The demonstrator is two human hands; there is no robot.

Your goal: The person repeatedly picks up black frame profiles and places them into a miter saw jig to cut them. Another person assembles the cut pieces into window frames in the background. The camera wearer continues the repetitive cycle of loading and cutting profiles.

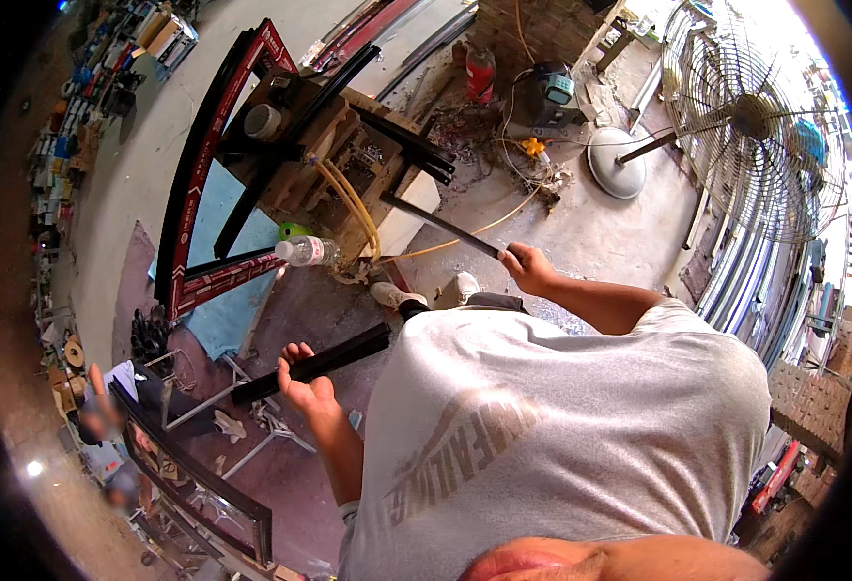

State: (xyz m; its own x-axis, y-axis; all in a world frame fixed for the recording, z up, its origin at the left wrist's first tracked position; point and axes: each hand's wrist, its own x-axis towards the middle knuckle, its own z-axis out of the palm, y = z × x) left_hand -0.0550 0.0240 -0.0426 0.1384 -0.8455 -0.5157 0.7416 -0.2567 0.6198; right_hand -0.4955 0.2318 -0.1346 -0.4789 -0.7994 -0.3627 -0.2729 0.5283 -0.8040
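Note:
My left hand [315,393], low on the left of my body, holds a thick black profile bar [356,351] across the palm, its fingers curled up on the far side and the thumb on the near side. Out in front, my right hand [534,271] is closed round the near end of a thin black strip [445,227]. The strip's far end reaches to the wooden workbench [411,208]. On that bench rests a black frame [176,228] with red printed film, near a clear plastic bottle [307,252] and yellow hose [358,208].
A large standing fan [750,116] with a round base [617,163] stands at the far right. Beyond the bench are a red bottle [480,76] and a grey machine [550,92]. Another black frame [193,474] lies at the left, by a white metal stand [269,426]. Long profiles [745,276] line the right.

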